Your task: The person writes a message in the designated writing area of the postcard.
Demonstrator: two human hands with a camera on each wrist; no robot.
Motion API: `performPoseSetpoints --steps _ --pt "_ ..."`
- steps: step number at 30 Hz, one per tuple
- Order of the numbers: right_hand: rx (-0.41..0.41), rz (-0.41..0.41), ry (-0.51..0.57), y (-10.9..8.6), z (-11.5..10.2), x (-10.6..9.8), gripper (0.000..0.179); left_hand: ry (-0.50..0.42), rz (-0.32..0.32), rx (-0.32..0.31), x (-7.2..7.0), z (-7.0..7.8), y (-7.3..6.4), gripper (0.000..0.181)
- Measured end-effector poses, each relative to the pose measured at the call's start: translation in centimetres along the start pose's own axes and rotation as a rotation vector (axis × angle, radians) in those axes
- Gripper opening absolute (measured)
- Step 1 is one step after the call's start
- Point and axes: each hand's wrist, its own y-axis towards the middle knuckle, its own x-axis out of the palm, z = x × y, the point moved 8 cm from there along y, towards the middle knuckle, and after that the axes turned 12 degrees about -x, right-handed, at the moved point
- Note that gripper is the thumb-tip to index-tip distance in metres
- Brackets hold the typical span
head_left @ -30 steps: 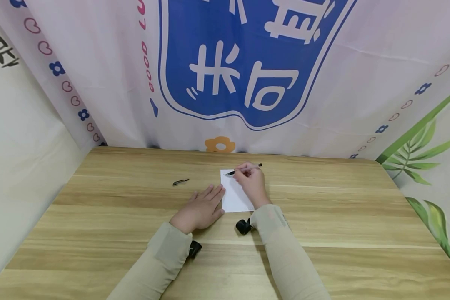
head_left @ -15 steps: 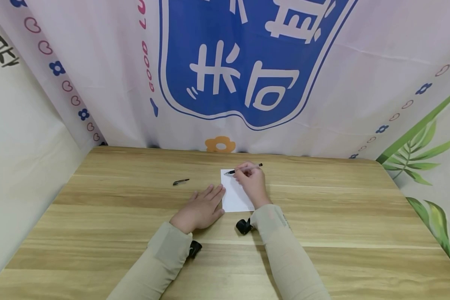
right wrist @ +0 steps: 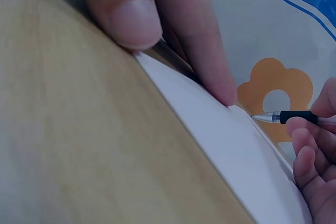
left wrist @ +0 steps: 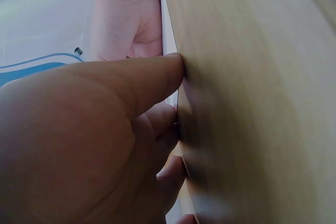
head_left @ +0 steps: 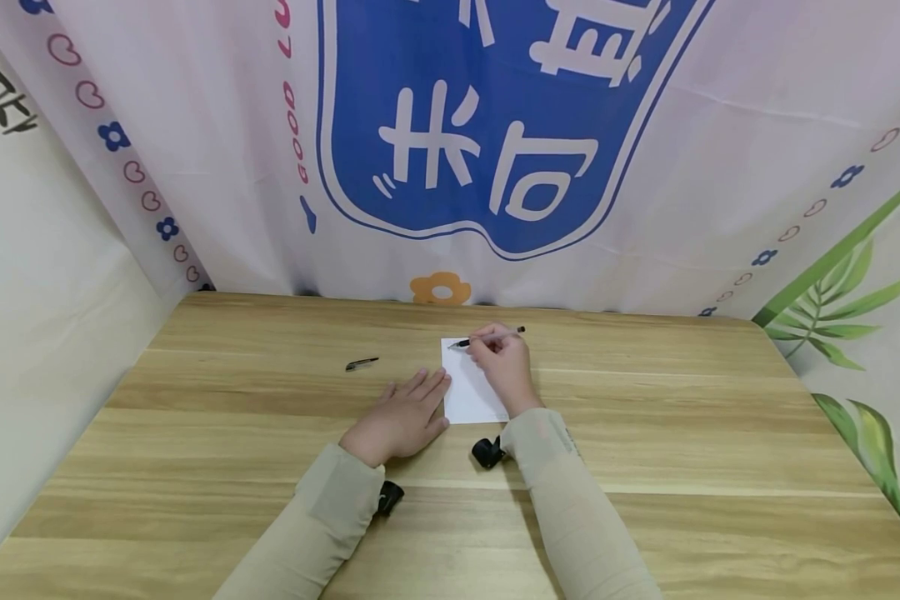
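A small white sheet of paper [head_left: 471,392] lies on the wooden table in the head view. My right hand [head_left: 504,367] rests over its right side and pinches a pen with a clear barrel and black grip [right wrist: 297,116]. The pen's tip meets the paper near its upper left corner. My left hand [head_left: 405,417] lies flat with fingers spread, its fingertips at the paper's left edge. In the right wrist view the left thumb [right wrist: 135,22] sits right at the paper's near corner. The left wrist view has the left fingers [left wrist: 152,80] down against the table.
A black pen cap [head_left: 362,364] lies on the wooden table [head_left: 232,433], left of the paper. Behind the table's back edge hangs a printed curtain [head_left: 255,242] with a blue sign and an orange flower. Small black cameras [head_left: 487,453] sit at both wrists.
The pen tip shifts very slightly at the paper's upper left corner. The left hand, paper and pen cap stay in place.
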Motion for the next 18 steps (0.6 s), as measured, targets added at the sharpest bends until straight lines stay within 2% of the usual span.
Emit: performPoseSetpoints --steps 18 --pt "-0.009 -0.011 -0.002 0.00 -0.12 0.09 0.010 -0.002 -0.012 0.001 -0.13 0.07 -0.08 0.064"
